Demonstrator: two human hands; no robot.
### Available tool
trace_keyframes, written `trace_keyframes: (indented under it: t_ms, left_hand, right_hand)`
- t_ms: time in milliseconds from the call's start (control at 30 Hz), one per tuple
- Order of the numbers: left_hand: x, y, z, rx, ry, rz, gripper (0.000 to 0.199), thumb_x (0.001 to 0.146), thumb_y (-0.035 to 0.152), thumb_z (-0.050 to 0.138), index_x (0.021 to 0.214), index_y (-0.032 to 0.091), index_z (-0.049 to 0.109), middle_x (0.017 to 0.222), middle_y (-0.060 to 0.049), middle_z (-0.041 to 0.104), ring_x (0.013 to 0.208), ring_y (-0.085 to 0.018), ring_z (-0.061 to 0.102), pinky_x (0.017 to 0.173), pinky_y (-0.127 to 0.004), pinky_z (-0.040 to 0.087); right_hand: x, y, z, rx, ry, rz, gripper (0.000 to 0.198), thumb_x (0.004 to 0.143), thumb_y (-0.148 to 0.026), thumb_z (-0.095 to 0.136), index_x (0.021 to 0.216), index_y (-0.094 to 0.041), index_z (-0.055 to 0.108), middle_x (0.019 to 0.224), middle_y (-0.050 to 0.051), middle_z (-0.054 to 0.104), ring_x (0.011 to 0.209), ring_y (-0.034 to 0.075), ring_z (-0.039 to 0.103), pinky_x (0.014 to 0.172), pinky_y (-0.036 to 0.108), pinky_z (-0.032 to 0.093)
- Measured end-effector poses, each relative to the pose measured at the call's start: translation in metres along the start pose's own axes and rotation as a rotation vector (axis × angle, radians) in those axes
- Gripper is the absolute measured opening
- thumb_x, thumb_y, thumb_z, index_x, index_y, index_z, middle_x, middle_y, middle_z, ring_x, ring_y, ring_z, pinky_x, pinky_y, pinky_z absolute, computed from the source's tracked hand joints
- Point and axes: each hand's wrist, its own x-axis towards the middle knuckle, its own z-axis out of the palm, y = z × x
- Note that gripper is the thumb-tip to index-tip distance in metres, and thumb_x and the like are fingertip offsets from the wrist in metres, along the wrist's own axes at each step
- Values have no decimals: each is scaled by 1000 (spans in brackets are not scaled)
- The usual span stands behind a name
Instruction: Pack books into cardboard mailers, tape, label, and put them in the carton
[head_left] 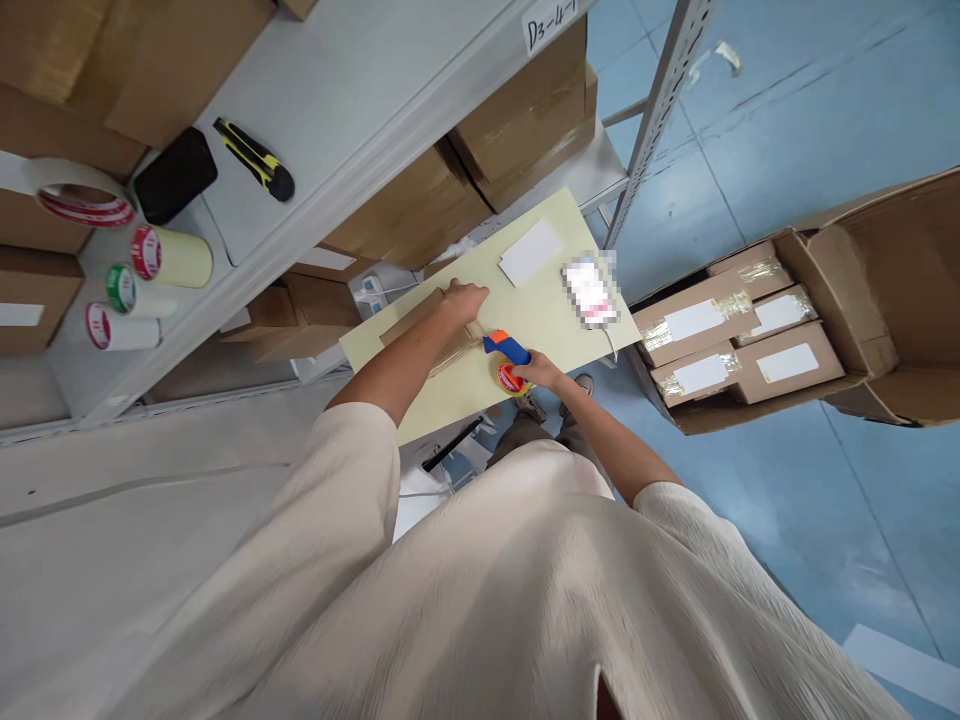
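A small brown cardboard box lies on the pale yellow tabletop, partly covered by my left forearm. My left hand is on the box's far end, its fingers bent down against it. In my right hand is a blue and orange tape dispenser, fingers wrapped around the handle. The roll of tape on it has a red and yellow core. The dispenser's head is right beside the near end of the box, where clear tape shows; whether it touches the box I cannot tell.
White paper labels and a blurred, cabled device lie on the table. At right, an open carton holds several labelled boxes. The left shelf bears a yellow-black box cutter, a black object and tape rolls.
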Motion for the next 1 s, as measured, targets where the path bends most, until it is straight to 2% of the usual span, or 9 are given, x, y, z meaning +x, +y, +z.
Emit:
trace_keyframes:
  t_ms: [100, 233, 400, 567, 667, 767, 833, 900, 1000]
  left_hand:
    - [4, -1, 6, -26, -8, 68, 23, 89, 22, 84, 111, 19, 80, 120, -24, 81, 144, -47, 67, 134, -68, 28]
    - [6, -3, 11, 0, 7, 134, 27, 92, 29, 83, 118, 21, 83, 113, -21, 83, 141, -45, 68, 134, -66, 25]
    - [4, -7, 12, -4, 59, 178, 27, 90, 26, 83, 117, 21, 86, 117, -22, 82, 145, -47, 62, 135, -66, 21]
    - [2, -17, 10, -5, -35, 175, 24, 84, 22, 84, 107, 27, 90, 115, -15, 85, 147, -45, 60, 135, -65, 23]
    - [-5, -28, 10, 5, 32, 229, 31, 95, 31, 75, 122, 28, 91, 132, -14, 85, 160, -43, 50, 139, -68, 15]
    - [-22, -44, 14, -5, 94, 307, 55, 104, 53, 68, 151, 28, 81, 163, -12, 72, 172, -41, 37, 143, -64, 6]
    - [-39, -56, 21, -8, 96, 345, 81, 98, 70, 72, 167, 27, 69, 183, -12, 53, 178, -43, 26, 145, -60, 2]
    - [-57, -66, 30, -28, 102, 386, 102, 89, 80, 78, 175, 28, 60, 193, -11, 37, 182, -45, 16, 146, -57, 0]
    - [-76, -76, 45, -92, 132, 424, 105, 87, 80, 81, 178, 33, 55, 196, -8, 30, 183, -44, 13, 146, -57, 2]
  right_hand:
    - [0, -1, 2, -5, 4, 27, 28, 75, -26, 85, 99, -22, 70, 85, 1, 73, 84, 21, 68, 67, 28, 50]
    - [0, 0, 4, 8, 3, 17, 29, 75, -27, 85, 99, -22, 70, 85, 0, 73, 82, 20, 67, 65, 27, 48]
    - [2, 3, 7, 1, 8, 13, 28, 74, -26, 83, 99, -22, 72, 83, -1, 72, 83, 20, 67, 67, 27, 49]
    - [4, 8, 9, 14, 7, 12, 31, 74, -28, 83, 103, -22, 74, 86, -2, 73, 84, 19, 68, 70, 27, 52]
    - [4, 9, 8, 5, 1, 15, 33, 74, -29, 83, 105, -21, 75, 85, -2, 73, 83, 19, 67, 72, 26, 54]
    - [1, 8, 5, -4, 6, 29, 32, 74, -27, 83, 104, -21, 75, 88, 0, 76, 85, 20, 69, 73, 28, 55]
    - [-3, 6, 3, -10, 3, 39, 31, 75, -26, 83, 104, -20, 76, 91, 1, 78, 87, 21, 70, 74, 29, 56]
    - [-7, 3, -1, -17, -2, 43, 30, 75, -25, 83, 103, -20, 76, 92, 2, 79, 89, 21, 71, 76, 29, 57]
    - [-15, -1, -7, -19, -25, 34, 29, 75, -25, 83, 103, -20, 77, 91, 2, 79, 89, 22, 72, 79, 31, 59]
